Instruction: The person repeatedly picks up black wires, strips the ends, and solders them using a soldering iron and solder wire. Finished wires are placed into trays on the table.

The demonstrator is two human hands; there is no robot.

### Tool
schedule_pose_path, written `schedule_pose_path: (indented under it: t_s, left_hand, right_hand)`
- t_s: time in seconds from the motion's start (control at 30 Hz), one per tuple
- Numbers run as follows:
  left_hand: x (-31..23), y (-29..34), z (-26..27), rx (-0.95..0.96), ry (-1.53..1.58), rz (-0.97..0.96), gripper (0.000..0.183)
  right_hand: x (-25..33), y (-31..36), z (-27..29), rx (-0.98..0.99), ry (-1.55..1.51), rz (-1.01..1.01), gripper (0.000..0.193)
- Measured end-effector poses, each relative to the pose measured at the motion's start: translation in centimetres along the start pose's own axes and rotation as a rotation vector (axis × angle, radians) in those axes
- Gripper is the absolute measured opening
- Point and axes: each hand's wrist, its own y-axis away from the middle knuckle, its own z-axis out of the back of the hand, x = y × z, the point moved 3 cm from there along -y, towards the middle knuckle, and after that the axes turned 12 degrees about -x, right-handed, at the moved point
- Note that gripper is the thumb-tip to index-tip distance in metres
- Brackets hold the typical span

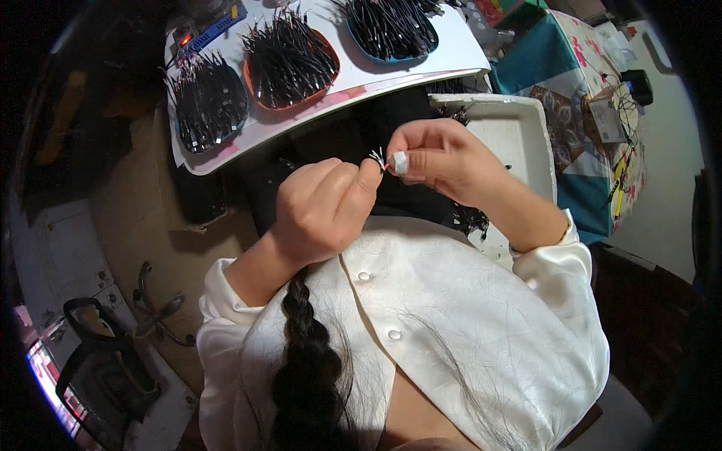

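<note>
My left hand point(327, 201) is closed, its thumb and forefinger pinching a small bunch of thin wires point(381, 160). White ends of these wires fan out above the fingertips, with a bit of red and black beside them. From the other side, my right hand point(444, 159) grips the same bunch between thumb and bent forefinger. Something white point(401, 162) covers the tip of the right thumb; whether it is tape or a wrap I cannot make out. Both hands are held in front of my chest, fingertips nearly touching. The rest of the wires is hidden by the fingers.
Ahead stands a white table point(353, 81) bearing an orange bowl point(331, 56) and a blue bowl point(434, 39) of black cables, plus another cable pile point(210, 105). A white foam box point(547, 143) with cables is at right, beside a cloth-covered table point(519, 68). A chair point(105, 361) is lower left.
</note>
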Motion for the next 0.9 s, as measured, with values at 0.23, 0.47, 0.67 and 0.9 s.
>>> schedule_pose_path:
  t_s: [0.23, 0.47, 0.67, 0.9]
  left_hand:
    - [1.0, 0.1, 0.8, 0.017, 0.376, 0.458, 0.013]
    - [0.8, 0.4, 0.1, -0.01, 0.451, 0.57, 0.01]
    - [1.7, 1.3, 0.6, 0.056, 0.598, 0.622, 0.01]
    - [2.1, 3.7, -1.2, -0.065, 1.323, 1.086, 0.019]
  right_hand:
    - [1.0, 0.8, -0.1, -0.048, 0.424, 0.5, 0.016]
    - [2.3, 1.3, -1.2, -0.106, 0.998, 1.281, 0.022]
    - [1.8, 1.1, -0.8, -0.044, 0.747, 0.943, 0.02]
    - [1.5, 0.9, -1.6, -0.014, 0.723, 1.003, 0.027]
